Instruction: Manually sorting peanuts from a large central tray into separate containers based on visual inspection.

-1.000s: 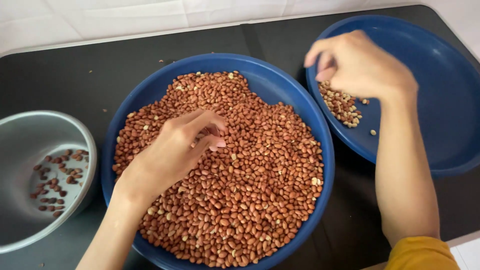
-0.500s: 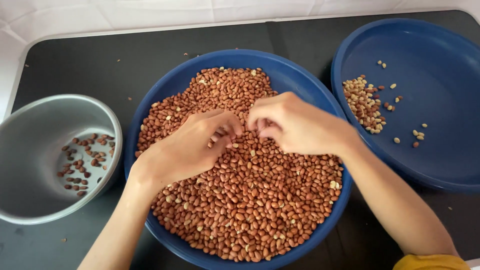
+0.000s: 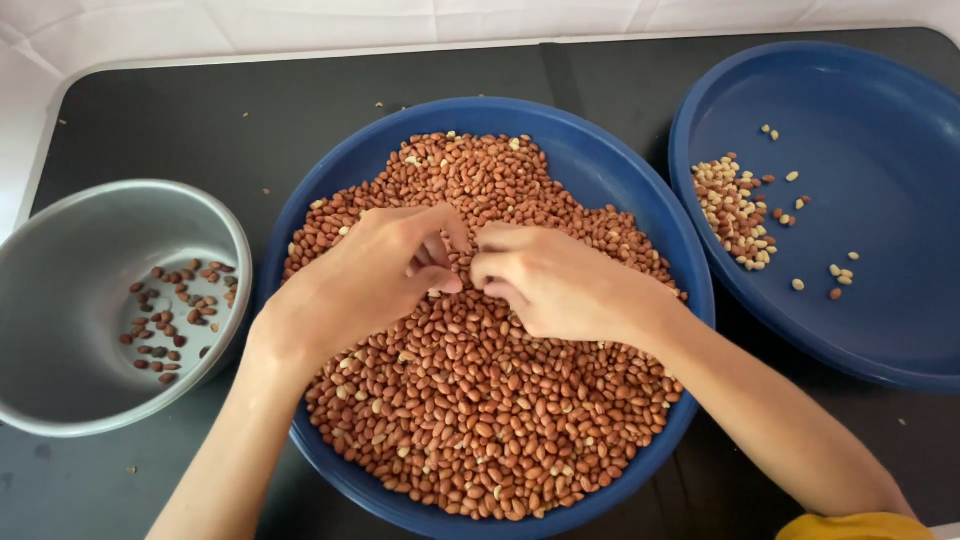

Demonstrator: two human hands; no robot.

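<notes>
I am working over the large blue bowl [image 3: 600, 190], which is sitting at the middle of the dark worktop [image 3: 180, 120] and is holding a deep heap of red-brown peanuts [image 3: 480, 420]. My left hand [image 3: 370, 275] is resting on the heap just left of the bowl's centre, with its fingers [image 3: 435, 235] curled inward and bunched together at the tips; they appear to be pinching among the peanuts, though I cannot tell which nut, if any, is being gripped. My right hand [image 3: 560, 285] is lying just right of the bowl's centre, its fingers [image 3: 500, 270] likewise curled and drawn together, the tips nearly meeting those of the left hand. What they are enclosing is hidden.

To the left of the blue bowl, just beside its rim, a grey metal bowl [image 3: 60, 250] is holding a small scatter of darker nuts [image 3: 170, 310]. To the right of the blue bowl, a wide blue tray [image 3: 880, 250] is carrying a small cluster of paler peanuts [image 3: 735, 210] near its left wall, with a few loose ones lying apart from the cluster.
</notes>
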